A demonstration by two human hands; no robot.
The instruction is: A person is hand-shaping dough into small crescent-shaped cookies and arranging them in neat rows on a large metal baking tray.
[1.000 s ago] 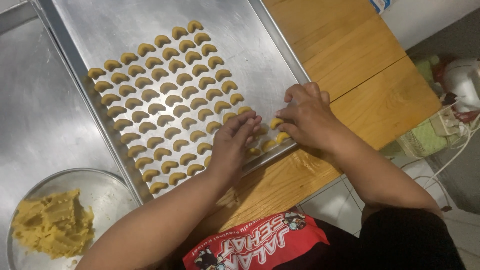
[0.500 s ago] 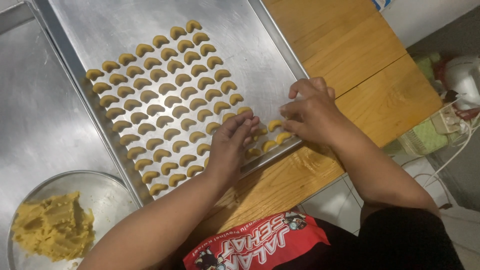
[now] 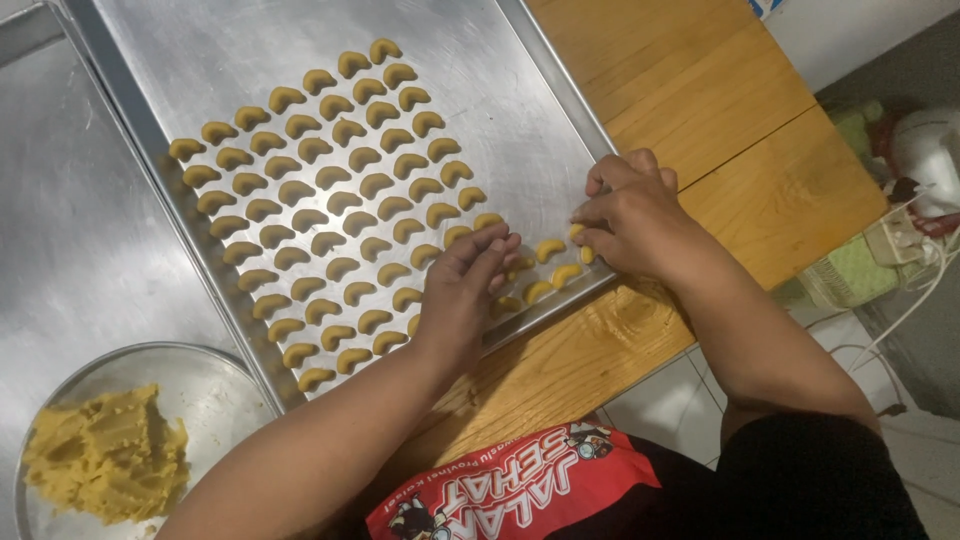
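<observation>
While the left hand [image 3: 462, 290] lies flat over crescent cookies [image 3: 548, 250], the right hand [image 3: 630, 215] pinches one beside it; both on the tray [image 3: 520, 110].

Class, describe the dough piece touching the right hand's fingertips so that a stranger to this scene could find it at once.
Start at the large metal baking tray on the wooden table, filled with rows of yellow crescent dough pieces. Go to its near right corner, where the right hand rests. The crescent piece there lies at the very end of the newest row, half hidden under the fingertips, unlike its exposed neighbours.
</observation>
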